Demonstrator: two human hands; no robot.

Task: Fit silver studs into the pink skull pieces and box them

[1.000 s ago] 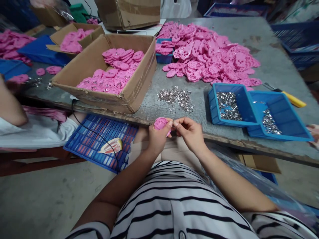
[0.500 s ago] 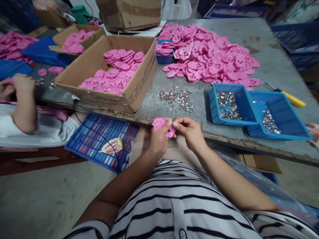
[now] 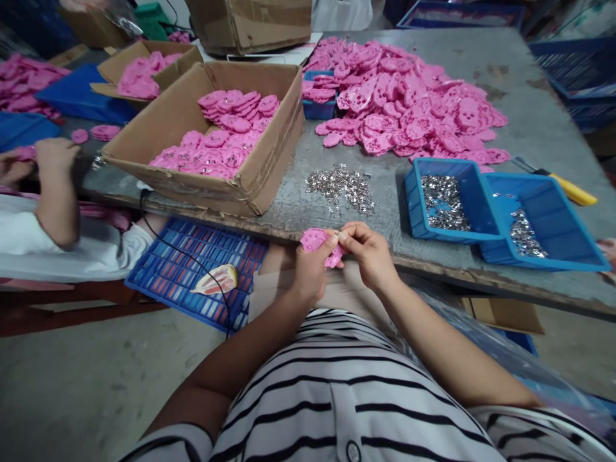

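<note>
Pink disc (image 3: 312,239) is clamped in the left hand (image 3: 309,272), just left of the right hand (image 3: 373,253), whose fingertips (image 3: 343,237) are pinched, contents hidden.

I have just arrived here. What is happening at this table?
A person at the table holds a flat pink piece in the left hand, with the right hand at its edge; whether this hand pinches something small is unclear. Small silvery parts lie loose ahead, between a cardboard box holding pink pieces and two blue trays with more silvery parts. Farther back is a heap of pink pieces.
</note>
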